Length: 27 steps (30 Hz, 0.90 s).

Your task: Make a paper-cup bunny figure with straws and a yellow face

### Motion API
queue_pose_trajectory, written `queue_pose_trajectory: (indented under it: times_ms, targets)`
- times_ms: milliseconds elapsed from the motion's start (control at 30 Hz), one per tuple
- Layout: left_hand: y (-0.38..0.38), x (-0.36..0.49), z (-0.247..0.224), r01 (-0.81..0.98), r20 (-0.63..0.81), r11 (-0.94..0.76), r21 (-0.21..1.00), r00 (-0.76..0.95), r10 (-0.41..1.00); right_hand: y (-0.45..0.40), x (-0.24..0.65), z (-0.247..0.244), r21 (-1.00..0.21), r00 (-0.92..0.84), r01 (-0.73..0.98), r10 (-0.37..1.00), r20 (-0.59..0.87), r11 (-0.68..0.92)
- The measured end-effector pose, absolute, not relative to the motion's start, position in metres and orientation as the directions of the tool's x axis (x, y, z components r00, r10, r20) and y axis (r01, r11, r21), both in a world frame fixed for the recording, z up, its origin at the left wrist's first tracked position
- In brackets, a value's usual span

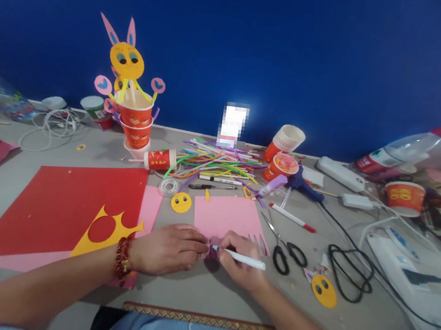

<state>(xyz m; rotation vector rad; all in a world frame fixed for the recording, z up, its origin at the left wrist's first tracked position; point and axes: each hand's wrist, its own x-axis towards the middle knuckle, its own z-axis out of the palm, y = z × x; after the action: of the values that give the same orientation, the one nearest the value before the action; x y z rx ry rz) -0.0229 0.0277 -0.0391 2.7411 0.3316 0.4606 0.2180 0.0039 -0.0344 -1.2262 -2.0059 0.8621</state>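
Observation:
A white marker (244,259) is gripped in my right hand (238,261), its blue tip pointing left at a small purple-pink piece (214,250) between my hands. My left hand (170,249), with a red bead bracelet (122,261) at the wrist, lies palm down, fingertips at that piece's left side. Those fingers are close together; whether they pinch the piece is hard to make out. Just behind my hands is a pink sheet (226,214) with a jagged cut right edge. A yellow face disc (181,202) lies behind my left hand.
Scissors (282,247), another yellow face (324,291) and a black cable (351,277) are at right. Red paper (78,206) with a yellow offcut (110,232) lies left. Behind stand a cup figure with rabbit ears (133,117), colourful sticks (221,162) and a glue gun (308,189).

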Motion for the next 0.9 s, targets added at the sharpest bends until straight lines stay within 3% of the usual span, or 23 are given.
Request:
queue_pose_trajectory:
  times_ms: [900]
  targets:
    - [0.0279,-0.0217,-0.0394,0.162,0.296,-0.914,0.371,0.913,0.282,0.0043,0.2191,-0.0368,-0.768,-0.4,0.497,0.892,0.21,0.404]
